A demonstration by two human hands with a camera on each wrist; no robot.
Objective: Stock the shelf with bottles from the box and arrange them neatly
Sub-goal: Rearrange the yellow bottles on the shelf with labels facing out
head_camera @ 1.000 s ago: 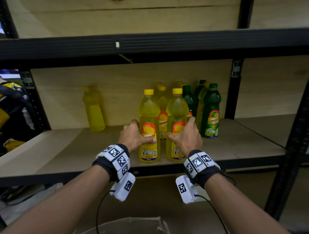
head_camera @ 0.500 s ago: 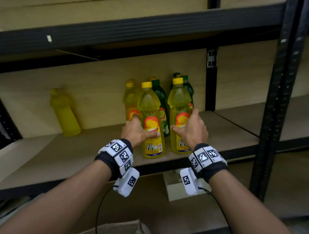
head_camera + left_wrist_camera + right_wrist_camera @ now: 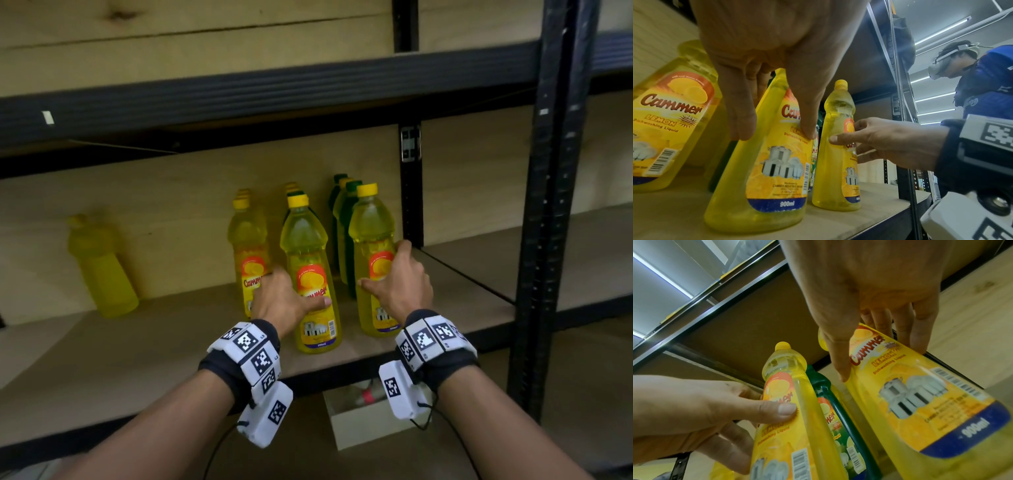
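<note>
Two yellow dish-liquid bottles stand upright near the front of the wooden shelf (image 3: 137,346). My left hand (image 3: 291,294) grips the left bottle (image 3: 310,246) at its label, thumb in front and fingers round its far side; the left wrist view shows this hand (image 3: 774,134) on that bottle (image 3: 777,170). My right hand (image 3: 382,263) grips the right bottle (image 3: 370,222) the same way; in the right wrist view this hand (image 3: 879,363) holds that bottle (image 3: 920,402). Another yellow bottle (image 3: 246,240) stands behind left. Green bottles (image 3: 347,212) stand in rows behind.
A plain yellow bottle (image 3: 99,267) stands alone at the shelf's back left. A black upright post (image 3: 411,192) rises just right of the bottles, and a thicker one (image 3: 555,205) stands nearer. A small open box (image 3: 370,425) sits below the shelf. A person in blue (image 3: 986,84) stands nearby.
The two held bottles have drawn apart: my right hand has slid its bottle right and back, in front of the green row. My left hand's bottle stays near the front edge.
</note>
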